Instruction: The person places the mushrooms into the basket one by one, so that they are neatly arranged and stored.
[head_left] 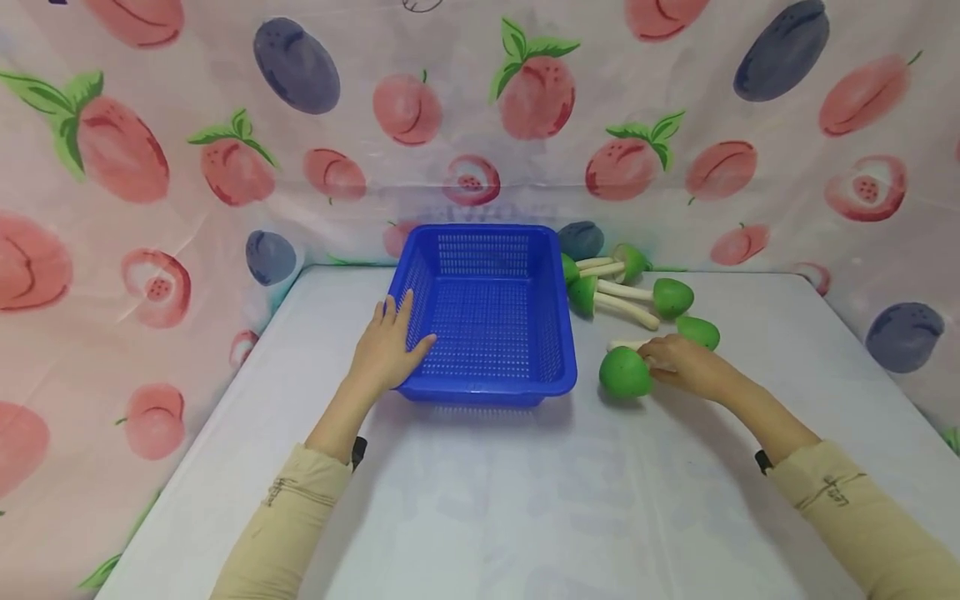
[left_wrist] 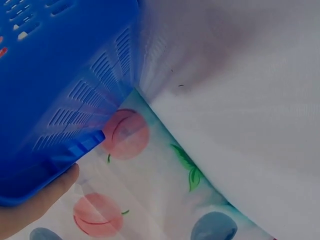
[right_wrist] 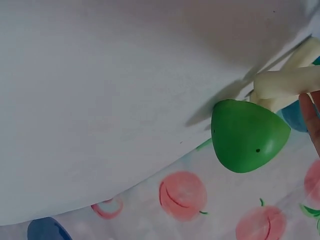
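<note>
Left hand (head_left: 384, 350) spread wide on left rim of basket (head_left: 480, 388), right hand (head_left: 684, 367) pinching mushroom (head_left: 625, 372) by stem (right_wrist: 280, 83), more mushrooms (head_left: 672, 297) lying right of basket.

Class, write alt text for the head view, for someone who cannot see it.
A person's right hand holds a green-capped mushroom right of a blue basket, while the left hand touches the basket's left side. More mushrooms lie on the white table.

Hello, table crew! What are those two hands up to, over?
Left hand touching blue basket, left rim. Right hand holding green-capped mushroom by its stem. Possible obstacle: another mushroom lying just beyond that hand.
</note>
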